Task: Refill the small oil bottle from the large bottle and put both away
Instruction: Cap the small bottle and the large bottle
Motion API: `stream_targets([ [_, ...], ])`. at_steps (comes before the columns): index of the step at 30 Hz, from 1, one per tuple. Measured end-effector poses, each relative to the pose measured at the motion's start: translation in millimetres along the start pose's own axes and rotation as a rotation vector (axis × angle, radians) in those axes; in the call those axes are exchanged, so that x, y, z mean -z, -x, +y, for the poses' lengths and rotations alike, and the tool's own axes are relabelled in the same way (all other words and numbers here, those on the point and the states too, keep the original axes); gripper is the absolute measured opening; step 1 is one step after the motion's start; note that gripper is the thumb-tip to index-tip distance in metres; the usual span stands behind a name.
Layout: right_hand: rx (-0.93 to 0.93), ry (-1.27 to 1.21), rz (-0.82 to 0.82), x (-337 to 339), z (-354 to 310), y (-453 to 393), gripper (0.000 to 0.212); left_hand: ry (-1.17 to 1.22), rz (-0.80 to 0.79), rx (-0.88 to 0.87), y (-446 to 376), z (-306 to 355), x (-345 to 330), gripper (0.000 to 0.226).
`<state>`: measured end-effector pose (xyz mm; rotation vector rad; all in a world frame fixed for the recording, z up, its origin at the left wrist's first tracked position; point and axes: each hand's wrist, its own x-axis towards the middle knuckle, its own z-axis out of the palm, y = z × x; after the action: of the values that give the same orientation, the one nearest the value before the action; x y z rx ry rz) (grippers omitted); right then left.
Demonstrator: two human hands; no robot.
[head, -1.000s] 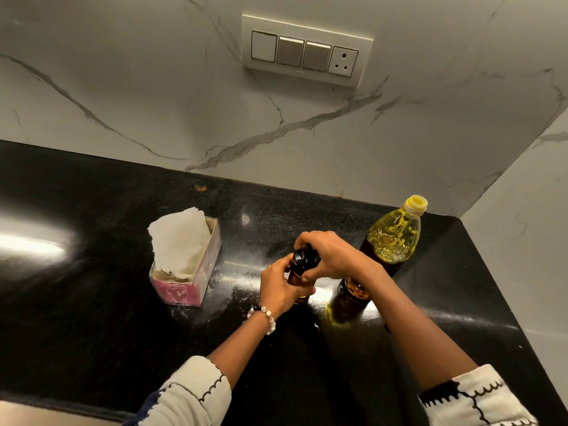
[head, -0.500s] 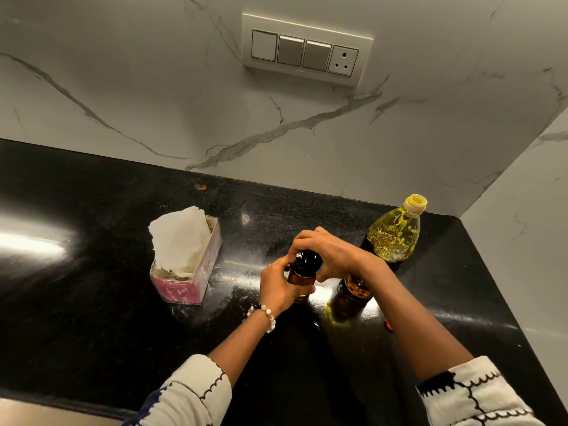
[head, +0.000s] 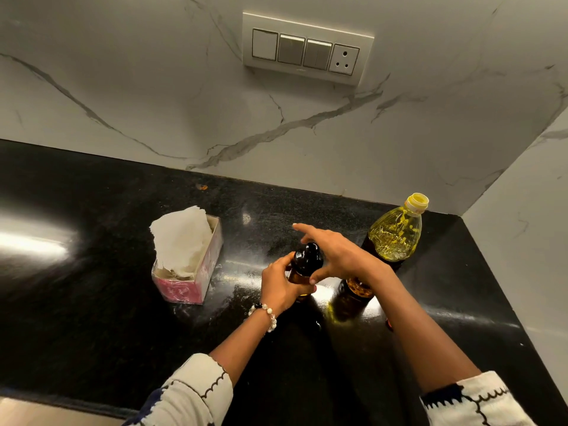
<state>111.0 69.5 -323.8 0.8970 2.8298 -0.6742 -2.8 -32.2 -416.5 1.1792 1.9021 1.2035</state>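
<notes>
1. Small bottle (head: pixel 302 270): upright on counter (head: pixel 92 272); my left hand (head: pixel 281 285) wraps body to steady it.
2. Right hand (head: pixel 335 256): fingers spread wide over dark cap (head: pixel 308 259), thumb touching, likely regripping mid-twist.
3. Large bottle (head: pixel 392 238): capped, upright just right, ready for pouring.

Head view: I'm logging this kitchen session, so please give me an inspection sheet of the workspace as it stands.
Surface: black countertop, glossy, with light glare and pale smears near the bottles.
Job's things: small dark bottle upright, black cap on; large oil bottle upright behind the right arm, yellow cap on, holding yellow oil.
Clutter: pink tissue box with white paper sticking out, left of the bottles; small orange speck by the wall.
Hands: left hand grips the small bottle's body; right hand over its cap, fingers spread, thumb beside the bottle.
Cables: nothing seen.
Surroundings: marble-look wall with a switch panel and socket.
</notes>
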Motion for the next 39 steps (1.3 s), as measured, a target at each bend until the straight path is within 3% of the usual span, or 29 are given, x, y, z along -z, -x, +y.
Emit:
stream_targets([
  [4,0.067,0.025,0.051,-5.6,2.6,2.5,0.080,-0.002,-0.007,0.004,-0.9,-1.2,-0.4,0.075],
  [7,-0.029,0.005,0.119,-13.5,3.5,2.7,0.069,0.005,-0.010,0.003,-1.1,-3.1,-0.1,0.066],
  [11,-0.118,-0.008,0.203,-19.3,3.6,4.0,0.081,0.001,-0.014,-0.003,-1.1,-4.6,-0.2,0.066],
  [14,-0.052,-0.099,0.144,-14.8,3.5,8.4,0.094,-0.032,-0.009,-0.024,-1.7,-5.2,-0.6,0.075],
  [17,0.035,-0.091,0.120,-16.7,3.8,9.6,0.082,-0.016,-0.011,-0.026,-1.7,-3.9,0.0,0.073],
  [21,-0.022,-0.091,0.264,-26.6,3.4,6.6,0.070,0.004,-0.019,-0.025,-1.8,-4.8,0.9,0.065],
  [24,-0.079,-0.131,0.300,-34.2,3.7,5.7,0.081,0.017,-0.022,-0.027,-1.7,-6.0,0.9,0.058],
  [27,-0.080,-0.216,0.214,-30.0,4.5,9.1,0.100,-0.024,-0.012,-0.046,-2.2,-5.9,0.6,0.069],
  [31,-0.030,-0.343,0.188,-28.8,5.5,14.5,0.097,-0.019,-0.021,-0.017,-3.1,-5.6,0.0,0.074],
  [39,-0.097,-0.282,0.387,-46.2,7.7,12.3,0.102,0.005,-0.027,-0.014,-2.9,-7.2,0.4,0.071],
])
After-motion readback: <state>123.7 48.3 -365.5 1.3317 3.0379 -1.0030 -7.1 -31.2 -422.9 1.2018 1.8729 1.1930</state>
